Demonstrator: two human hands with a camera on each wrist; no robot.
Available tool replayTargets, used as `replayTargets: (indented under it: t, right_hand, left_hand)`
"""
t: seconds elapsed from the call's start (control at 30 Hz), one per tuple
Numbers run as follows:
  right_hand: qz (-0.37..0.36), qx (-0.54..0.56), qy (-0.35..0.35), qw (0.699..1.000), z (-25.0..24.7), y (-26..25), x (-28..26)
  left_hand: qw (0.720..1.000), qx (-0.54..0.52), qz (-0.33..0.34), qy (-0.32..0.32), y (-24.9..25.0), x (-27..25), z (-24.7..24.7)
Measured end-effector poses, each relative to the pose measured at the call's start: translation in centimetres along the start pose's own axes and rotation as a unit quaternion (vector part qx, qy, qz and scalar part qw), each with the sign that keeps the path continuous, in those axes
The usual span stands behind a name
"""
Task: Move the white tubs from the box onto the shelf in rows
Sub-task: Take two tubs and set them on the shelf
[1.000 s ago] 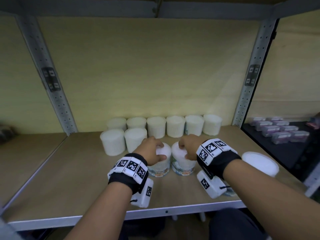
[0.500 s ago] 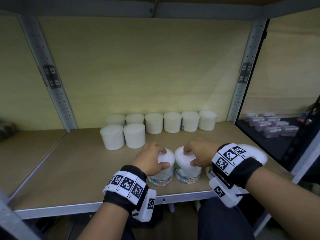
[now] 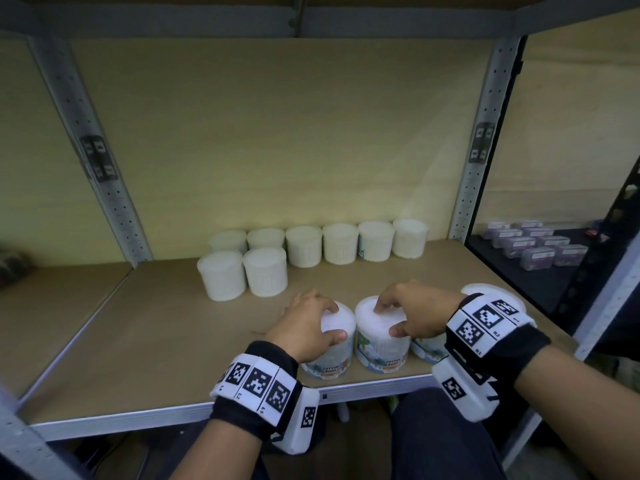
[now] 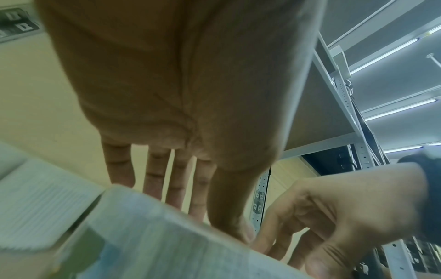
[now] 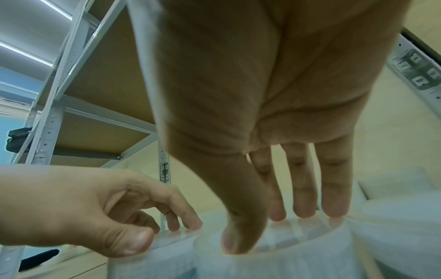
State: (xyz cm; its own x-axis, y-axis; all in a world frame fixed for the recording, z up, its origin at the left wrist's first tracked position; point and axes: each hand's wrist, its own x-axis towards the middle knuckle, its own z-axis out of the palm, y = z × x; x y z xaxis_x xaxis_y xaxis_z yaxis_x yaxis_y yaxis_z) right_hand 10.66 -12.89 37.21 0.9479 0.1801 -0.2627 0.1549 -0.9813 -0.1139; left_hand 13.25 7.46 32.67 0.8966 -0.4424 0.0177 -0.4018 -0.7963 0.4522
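In the lower middle of the head view we see the left hand set over the lid of a white round plastic tub with a "COTTON BUDS" label, the fingers curled down over its far edge and the thumb on the near edge, so it grips that tub from above; the left wrist view shows the same fingers reaching down past the blurred tub's rim. Just to the right of it, the right hand grips a second labelled white tub in the same way, fingertips on the far rim and thumb on the near side, and the right wrist view shows the thumb and fingertips pressed on the lid. The two held tubs stand upright, side by side and touching or nearly so, near the front edge of the light wooden shelf board with its grey metal front rail. A third labelled tub shows partly under the right wrist, and a white round lid-like shape peeks out behind the right wristband. In the middle of the frame a back row of six white tubs lines the yellowish rear wall, with two more white tubs standing in front of its left end. At the right edge, small purple-tinted packs lie on a dark neighbouring shelf. Both wrists wear black bands with white marker tiles.
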Motion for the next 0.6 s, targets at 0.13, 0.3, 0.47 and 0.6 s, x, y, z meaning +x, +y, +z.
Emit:
replayTargets:
  t: [0.13, 0.3, 0.47, 0.6]
  right_hand:
    - [0.0, 0.003, -0.002, 1.0, 0.1, 0.2, 0.3]
    - [-0.005, -0.005, -0.022, 1.0, -0.6, 0.0, 0.6]
    - [-0.034, 0.024, 0.026, 0.999, -1.8, -1.6, 2.1]
    - [-0.069, 0.074, 0.078, 0.992, -3.1, -4.0, 3.9]
  left_hand:
    - [1.0, -0.007, 0.002, 0.004, -0.1, 0.0, 0.2]
    - [1.0, -0.015, 0.006, -0.002, -0.1, -0.2, -0.2]
    - [0.997, -0.051, 0.022, 0.045, -1.0, -0.3, -2.0]
    - [0.995, -0.049, -0.003, 0.086, -3.0, 0.3, -4.1]
